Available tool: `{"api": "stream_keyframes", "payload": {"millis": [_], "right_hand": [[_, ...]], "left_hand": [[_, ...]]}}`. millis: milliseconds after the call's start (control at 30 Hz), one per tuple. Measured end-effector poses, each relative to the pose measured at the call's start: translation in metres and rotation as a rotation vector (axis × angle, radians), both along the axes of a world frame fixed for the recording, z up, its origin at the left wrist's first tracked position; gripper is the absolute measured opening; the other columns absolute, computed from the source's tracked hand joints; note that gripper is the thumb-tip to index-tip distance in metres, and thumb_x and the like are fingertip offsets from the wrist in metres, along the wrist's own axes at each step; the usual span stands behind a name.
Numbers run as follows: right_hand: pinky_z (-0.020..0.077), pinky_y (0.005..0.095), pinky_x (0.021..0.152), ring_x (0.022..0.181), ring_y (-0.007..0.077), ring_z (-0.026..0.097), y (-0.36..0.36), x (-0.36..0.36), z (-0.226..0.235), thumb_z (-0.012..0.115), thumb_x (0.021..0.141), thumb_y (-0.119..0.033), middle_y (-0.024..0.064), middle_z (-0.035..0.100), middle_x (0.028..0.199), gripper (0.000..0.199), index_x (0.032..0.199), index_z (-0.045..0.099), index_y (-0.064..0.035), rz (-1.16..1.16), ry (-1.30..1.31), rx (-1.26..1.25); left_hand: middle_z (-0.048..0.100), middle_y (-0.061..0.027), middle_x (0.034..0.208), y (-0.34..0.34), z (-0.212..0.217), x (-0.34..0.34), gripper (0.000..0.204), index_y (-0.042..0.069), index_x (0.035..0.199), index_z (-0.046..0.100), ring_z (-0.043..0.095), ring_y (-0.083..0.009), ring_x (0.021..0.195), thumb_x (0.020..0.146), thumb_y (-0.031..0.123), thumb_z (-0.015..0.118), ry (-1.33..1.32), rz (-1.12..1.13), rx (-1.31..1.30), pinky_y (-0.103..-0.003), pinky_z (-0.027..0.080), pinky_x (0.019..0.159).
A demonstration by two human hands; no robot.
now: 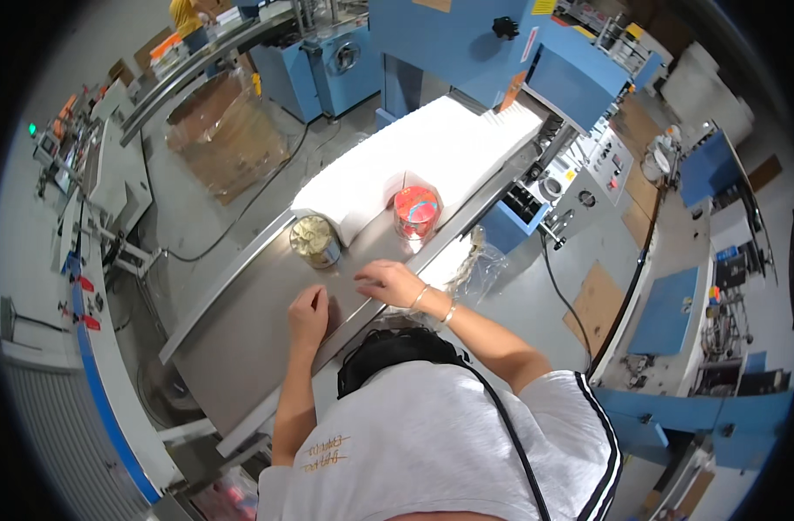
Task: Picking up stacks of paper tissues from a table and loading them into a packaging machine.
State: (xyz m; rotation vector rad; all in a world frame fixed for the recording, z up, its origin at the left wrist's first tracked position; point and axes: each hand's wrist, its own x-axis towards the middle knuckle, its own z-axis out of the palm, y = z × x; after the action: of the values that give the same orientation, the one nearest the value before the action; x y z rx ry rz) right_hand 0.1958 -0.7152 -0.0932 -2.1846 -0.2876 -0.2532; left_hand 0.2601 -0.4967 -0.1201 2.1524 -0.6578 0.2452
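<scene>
My left hand [307, 316] is over the bare metal tabletop [241, 339], its fingers curled in. Whether anything is inside them is hidden. To its right, my right hand [388, 282] hovers with bent fingers slightly apart and nothing visible in them; a bracelet is at the wrist. Just beyond the hands, a round tub [314, 241] holds pale, crumpled pieces. Farther right, a clear round container [416, 212] with red and some blue in it is set against a notch in a broad white layer [397, 148] with ribbed edges. Neither hand touches the containers.
A blue machine [458, 43] stands at the table's far end, with a control panel [597, 174] to its right. Clear plastic film [484, 269] hangs by the table's right edge. A plastic-lined cardboard box [228, 135] is on the floor at left. Another person [188, 22] is far back left.
</scene>
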Motion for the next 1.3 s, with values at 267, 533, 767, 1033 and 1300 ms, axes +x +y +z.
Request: {"api": "stream_keyframes", "payload": {"millis": [267, 533, 767, 1033, 1300], "right_hand": [[0.0499, 0.0448, 0.062, 0.068, 0.0334, 0.064, 0.053, 0.008, -0.021, 0.058, 0.085, -0.04, 0.0146, 0.065, 0.07, 0.032, 0.076, 0.067, -0.011, -0.373, 0.185, -0.388], [0.0506, 0.0448, 0.061, 0.066, 0.0343, 0.064, 0.052, 0.013, -0.029, 0.058, 0.084, -0.038, 0.0144, 0.065, 0.067, 0.029, 0.075, 0.068, -0.0122, -0.465, 0.149, -0.462], [0.0506, 0.0444, 0.063, 0.069, 0.0349, 0.064, 0.051, 0.018, -0.012, 0.058, 0.084, -0.039, 0.0138, 0.065, 0.07, 0.029, 0.078, 0.069, -0.0122, -0.399, 0.209, -0.398], [0.0423, 0.0403, 0.089, 0.11, 0.0294, 0.049, 0.053, 0.059, 0.042, 0.061, 0.081, -0.017, 0.0074, 0.056, 0.113, 0.017, 0.097, 0.064, -0.0133, -0.229, -0.318, -0.373], [0.0358, 0.0445, 0.094, 0.123, 0.0363, 0.038, 0.017, 0.126, 0.018, 0.059, 0.084, -0.032, 0.0133, 0.046, 0.131, 0.024, 0.105, 0.068, -0.0231, -0.163, -0.366, -0.707]], "left_hand": [[0.062, -0.0028, 0.069, 0.028, -0.009, 0.003, 0.016, 0.0, 0.092, 0.065, 0.054, -0.0087, 0.053, 0.089, 0.014, 0.059, 0.675, 0.103, -0.371, -0.023, 0.042, 0.049], [0.061, -0.0019, 0.067, 0.025, -0.027, 0.0, 0.017, 0.0, 0.092, 0.066, 0.05, -0.0064, 0.053, 0.088, 0.016, 0.06, 0.694, 0.011, -0.371, -0.022, 0.039, 0.048], [0.061, -0.0015, 0.065, 0.027, -0.026, 0.002, 0.016, -0.001, 0.091, 0.066, 0.052, -0.0072, 0.055, 0.088, 0.014, 0.061, 0.627, 0.03, -0.473, -0.023, 0.042, 0.052], [0.058, -0.02, 0.109, 0.008, -0.013, -0.003, 0.055, 0.002, 0.119, 0.054, 0.055, -0.0357, 0.099, 0.072, 0.022, 0.074, 0.018, 0.167, -0.148, -0.042, 0.045, 0.087], [0.042, -0.0155, 0.13, -0.058, 0.011, 0.06, 0.094, 0.002, 0.133, 0.036, 0.04, -0.0372, 0.118, 0.057, 0.032, 0.082, -0.173, 0.239, 0.113, -0.05, 0.035, 0.093]]}}
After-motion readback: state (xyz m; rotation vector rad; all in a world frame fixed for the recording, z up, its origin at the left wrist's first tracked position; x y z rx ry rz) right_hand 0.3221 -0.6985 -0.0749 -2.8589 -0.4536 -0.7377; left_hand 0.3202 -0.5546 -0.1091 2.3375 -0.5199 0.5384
